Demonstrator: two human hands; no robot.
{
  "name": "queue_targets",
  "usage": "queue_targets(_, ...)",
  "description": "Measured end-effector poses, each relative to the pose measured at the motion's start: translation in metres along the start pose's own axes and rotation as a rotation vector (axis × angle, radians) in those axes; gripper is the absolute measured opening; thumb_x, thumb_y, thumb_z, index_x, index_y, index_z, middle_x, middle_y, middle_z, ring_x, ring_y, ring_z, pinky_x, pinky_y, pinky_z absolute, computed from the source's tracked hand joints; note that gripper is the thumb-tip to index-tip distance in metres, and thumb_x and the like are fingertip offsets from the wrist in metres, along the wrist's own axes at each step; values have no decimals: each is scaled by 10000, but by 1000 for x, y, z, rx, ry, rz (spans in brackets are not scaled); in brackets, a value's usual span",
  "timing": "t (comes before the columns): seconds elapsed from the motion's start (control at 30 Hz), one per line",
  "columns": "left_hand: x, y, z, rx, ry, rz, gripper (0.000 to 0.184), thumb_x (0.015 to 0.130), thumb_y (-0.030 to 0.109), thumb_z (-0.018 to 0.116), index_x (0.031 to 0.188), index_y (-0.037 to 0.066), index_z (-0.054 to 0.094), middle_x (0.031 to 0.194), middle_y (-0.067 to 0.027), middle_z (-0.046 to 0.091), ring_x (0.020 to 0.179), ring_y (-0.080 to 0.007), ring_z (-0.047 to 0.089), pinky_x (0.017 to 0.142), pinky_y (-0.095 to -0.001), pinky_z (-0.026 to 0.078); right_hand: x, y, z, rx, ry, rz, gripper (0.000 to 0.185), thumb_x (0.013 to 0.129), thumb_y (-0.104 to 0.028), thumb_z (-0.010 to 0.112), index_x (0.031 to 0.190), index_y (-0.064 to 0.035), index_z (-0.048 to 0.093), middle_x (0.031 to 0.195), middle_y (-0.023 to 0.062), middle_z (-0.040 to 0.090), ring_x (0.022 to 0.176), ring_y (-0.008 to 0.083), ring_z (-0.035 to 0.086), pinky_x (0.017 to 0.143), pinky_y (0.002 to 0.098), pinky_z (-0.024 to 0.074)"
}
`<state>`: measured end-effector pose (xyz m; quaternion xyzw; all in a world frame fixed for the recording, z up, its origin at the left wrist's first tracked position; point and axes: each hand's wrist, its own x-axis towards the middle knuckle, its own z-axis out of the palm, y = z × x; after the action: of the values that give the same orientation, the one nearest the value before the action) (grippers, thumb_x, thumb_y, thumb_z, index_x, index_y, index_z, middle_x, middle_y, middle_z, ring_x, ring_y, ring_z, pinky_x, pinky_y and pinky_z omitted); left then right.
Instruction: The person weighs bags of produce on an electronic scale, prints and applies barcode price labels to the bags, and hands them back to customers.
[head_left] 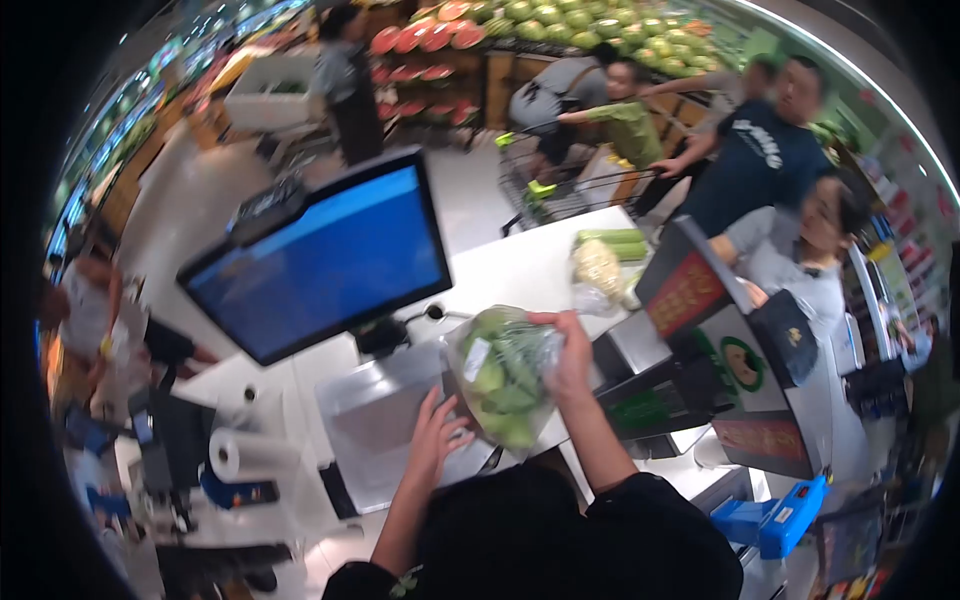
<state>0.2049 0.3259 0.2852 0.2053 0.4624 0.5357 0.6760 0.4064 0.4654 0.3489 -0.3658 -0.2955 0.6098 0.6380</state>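
My right hand grips the side of a clear plastic bag of green leafy vegetables, which bears a white label. The bag is held up just right of a flat metal weighing plate. Over that plate is my left hand, its fingers spread, close to the bag's left side and holding nothing. I cannot tell whether its fingertips touch the bag.
A screen stands beyond the plate. Bagged produce and green stalks lie on the white counter. Right of me are a sign panel and a blue device. People stand behind a shopping cart; a paper roll sits left.
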Motion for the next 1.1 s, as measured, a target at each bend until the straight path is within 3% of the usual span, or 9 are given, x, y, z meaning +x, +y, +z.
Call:
queue_targets(0.07,-6,2,4,17,-26,10,611,987,245,477,1502,111,175,1372,-161,476,1108,-264,595,839,-373,523,27,12,4,-273,-126,-381,330,1019,-232,345,795,-53,509,909,137,685,880,210,609,866,336,456)
queue_targets(0.13,-11,4,0,158,5,37,555,988,261,478,1459,62,262,1322,-169,528,1058,-264,619,834,-368,523,73,18,7,-741,-46,-484,388,1027,-232,325,803,-7,548,837,112,686,793,188,609,791,341,461)
queue_targets(0.37,-34,-25,-28,199,50,-14,427,1004,270,421,1373,63,370,1249,-165,573,981,-243,639,801,-360,533,220,93,-89,-1120,200,-487,465,990,-308,384,712,-18,617,723,167,649,698,332,628,697,424,468)
queue_targets(0.53,-43,-27,-36,189,185,-29,428,982,252,499,1332,20,416,1197,-169,589,977,-234,643,797,-323,538,232,110,-107,-927,272,-422,429,970,-309,425,747,-10,636,735,178,661,703,343,635,698,433,476)
queue_targets(0.6,-43,-26,-40,199,203,-32,425,985,256,498,1329,18,420,1202,-169,588,977,-232,642,799,-320,536,232,119,-113,-1054,300,-339,402,953,-310,459,769,-6,646,752,192,665,710,357,643,684,440,481)
queue_targets(0.63,-40,-25,-42,205,216,-19,423,987,260,496,1326,17,425,1206,-169,587,977,-231,642,800,-316,534,233,121,-117,-1088,279,-322,406,938,-323,466,834,31,636,766,266,628,750,452,604,723,537,451)
queue_targets(0.73,-34,-21,-45,218,214,12,413,990,260,493,1316,14,437,1216,-169,586,981,-227,641,804,-307,530,214,117,-119,-1176,211,-419,410,938,-318,460,843,40,638,773,286,618,736,465,596,729,549,446)
queue_targets(1.0,-7,-5,-25,264,116,-10,349,1001,219,456,1279,10,485,1199,-155,602,952,-202,638,804,-290,512,191,117,-142,-1127,332,-339,371,944,-307,449,814,11,588,810,286,599,807,458,578,728,527,433)
queue_targets(1.1,9,-4,-22,314,49,-5,325,994,195,466,1263,15,502,1186,-152,606,964,-194,633,807,-291,516,175,105,-135,-1128,321,-262,327,932,-302,485,918,12,575,815,281,605,810,455,582,738,507,446)
